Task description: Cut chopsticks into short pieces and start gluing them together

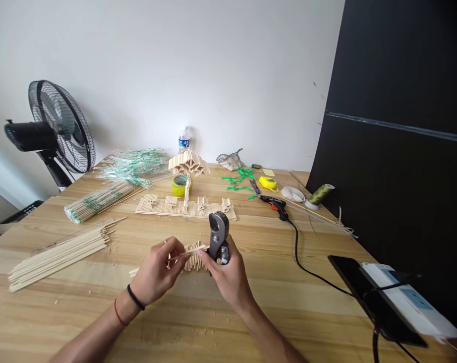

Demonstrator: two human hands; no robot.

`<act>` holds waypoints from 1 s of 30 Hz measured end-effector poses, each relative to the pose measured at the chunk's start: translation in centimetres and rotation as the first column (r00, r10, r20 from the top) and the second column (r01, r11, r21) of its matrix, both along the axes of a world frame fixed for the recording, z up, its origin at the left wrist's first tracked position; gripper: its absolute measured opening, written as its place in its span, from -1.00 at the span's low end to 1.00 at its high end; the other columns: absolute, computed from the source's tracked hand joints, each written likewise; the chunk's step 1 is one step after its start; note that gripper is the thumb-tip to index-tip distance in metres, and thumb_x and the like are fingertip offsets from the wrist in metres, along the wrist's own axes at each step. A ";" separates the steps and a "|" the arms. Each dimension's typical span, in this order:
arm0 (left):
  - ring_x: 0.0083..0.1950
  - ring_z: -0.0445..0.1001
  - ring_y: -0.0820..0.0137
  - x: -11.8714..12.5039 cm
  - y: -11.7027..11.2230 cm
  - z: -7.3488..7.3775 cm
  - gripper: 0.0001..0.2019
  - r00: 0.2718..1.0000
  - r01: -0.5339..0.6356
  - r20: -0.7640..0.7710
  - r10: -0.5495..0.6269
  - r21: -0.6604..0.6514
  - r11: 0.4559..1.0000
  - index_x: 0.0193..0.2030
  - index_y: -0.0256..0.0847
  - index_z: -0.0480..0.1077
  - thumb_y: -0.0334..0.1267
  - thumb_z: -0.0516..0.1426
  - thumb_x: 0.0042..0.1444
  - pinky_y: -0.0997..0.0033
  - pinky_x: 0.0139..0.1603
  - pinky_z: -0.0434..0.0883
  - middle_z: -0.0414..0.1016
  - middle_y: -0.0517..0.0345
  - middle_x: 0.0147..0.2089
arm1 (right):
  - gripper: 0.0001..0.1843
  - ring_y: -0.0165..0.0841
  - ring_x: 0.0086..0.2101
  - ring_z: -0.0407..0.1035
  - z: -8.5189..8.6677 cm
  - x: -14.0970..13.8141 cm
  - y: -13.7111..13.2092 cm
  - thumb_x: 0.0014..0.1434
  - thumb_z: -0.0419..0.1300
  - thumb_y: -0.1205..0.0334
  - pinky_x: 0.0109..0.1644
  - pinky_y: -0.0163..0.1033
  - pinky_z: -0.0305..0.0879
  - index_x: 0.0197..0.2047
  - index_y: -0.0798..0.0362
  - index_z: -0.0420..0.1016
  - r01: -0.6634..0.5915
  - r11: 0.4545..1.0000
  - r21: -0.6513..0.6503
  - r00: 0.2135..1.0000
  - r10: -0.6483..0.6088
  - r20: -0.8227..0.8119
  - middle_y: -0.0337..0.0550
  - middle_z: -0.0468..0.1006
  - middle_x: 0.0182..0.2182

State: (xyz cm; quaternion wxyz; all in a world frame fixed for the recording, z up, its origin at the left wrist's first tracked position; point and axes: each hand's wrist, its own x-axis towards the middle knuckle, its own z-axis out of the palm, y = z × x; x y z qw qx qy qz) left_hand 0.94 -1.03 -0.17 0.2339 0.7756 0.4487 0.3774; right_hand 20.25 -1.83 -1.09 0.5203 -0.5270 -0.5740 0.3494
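We hold a black-handled cutter (218, 234) in our right hand (230, 272), the grip wrapped around it with the thumb toward the left. Our left hand (158, 267) keeps a narrow grip, fingertips pinched on thin sticks (195, 250) whose far end reaches the cutter; we cannot tell how many there are or whether the blades touch them. Just below, short cut pieces (193, 262) lie in a row on the tabletop (111, 317), partly hidden by our hands.

Beyond them we see a stick-built model (164, 209), a flat base with a post bearing a canopy (188, 162). To our left lie loose long sticks (60, 257) and, farther back, a plastic-wrapped bundle (100, 201). To our right rest a glue gun (276, 205), a yellow tape measure (268, 183) and a spool of green thread (321, 194).
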 end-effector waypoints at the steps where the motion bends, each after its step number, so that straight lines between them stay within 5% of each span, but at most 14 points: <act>1: -0.49 0.27 0.48 0.0 0.0 0.1 -0.76 1.000 -0.002 0.008 0.002 -0.012 1.000 -0.33 -0.15 0.29 -0.17 0.13 0.37 0.52 -0.50 0.22 0.35 0.30 -0.48 | -0.71 -0.39 -0.48 0.27 0.0 0.0 0.0 0.20 0.34 0.03 -0.38 -0.32 0.25 -0.26 0.00 0.35 -0.004 1.000 0.012 1.000 0.004 -0.008 -0.33 0.42 -0.49; 10: -0.49 0.26 0.46 0.2 -0.1 0.6 -0.78 0.996 0.002 0.084 0.006 -0.089 0.996 -0.31 -0.17 0.33 -0.15 0.11 0.36 0.51 -0.51 0.23 0.34 0.25 -0.48 | -0.74 -0.28 -0.44 0.44 0.2 0.6 0.3 0.19 0.35 0.03 -0.29 -0.21 0.39 -0.30 0.06 0.54 -0.024 0.999 0.044 0.997 0.027 -0.069 -0.13 0.60 -0.44; 23: -0.44 0.30 0.44 0.1 -0.5 1.1 -0.93 0.989 0.108 0.112 -0.100 -0.064 0.992 -0.22 -0.16 0.32 -0.39 0.05 0.27 0.50 -0.45 0.28 0.35 0.23 -0.41 | -0.71 -0.27 -0.35 0.48 -0.4 0.7 0.7 0.19 0.37 0.00 -0.20 -0.22 0.41 -0.27 0.05 0.51 -0.003 0.998 0.069 0.996 0.009 -0.091 -0.12 0.61 -0.36; 30: -0.49 0.25 0.47 0.3 -0.3 0.7 -0.81 0.988 0.078 0.145 -0.057 -0.139 0.987 -0.31 -0.16 0.29 -0.20 0.11 0.35 0.53 -0.50 0.23 0.31 0.28 -0.48 | -0.71 -0.26 -0.37 0.48 -0.2 0.4 0.4 0.18 0.37 -0.01 -0.21 -0.21 0.43 -0.28 0.05 0.50 -0.034 0.998 0.059 0.995 0.039 -0.089 -0.12 0.61 -0.38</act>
